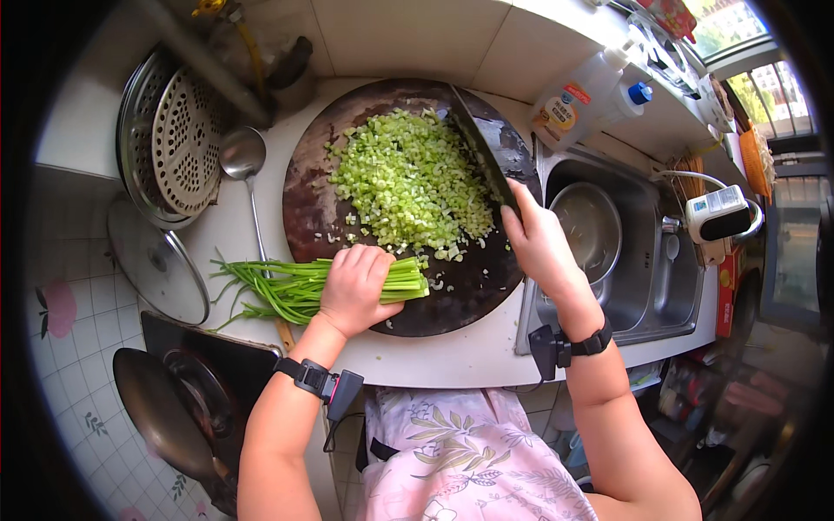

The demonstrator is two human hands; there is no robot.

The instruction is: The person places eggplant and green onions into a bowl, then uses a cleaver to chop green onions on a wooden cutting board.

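Head view: left hand (356,288), fingers curled snugly over a bundle of green stalks (291,289), laid across the near edge of a round dark board (473,300), cut ends to the right. Right hand (544,241), fingers wrapped around the handle of a broad knife (480,146), handle mostly hidden; blade along the right side of a chopped green pile (413,178), mid-board. Farther: sink (638,269) at right, metal bowl (589,227) inside; steel ladle (242,153) at left; plastic bottle (569,102) at back right.

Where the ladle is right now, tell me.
In the head view, the metal ladle lies on the counter at left, between the perforated steamer plate and the round cutting board.
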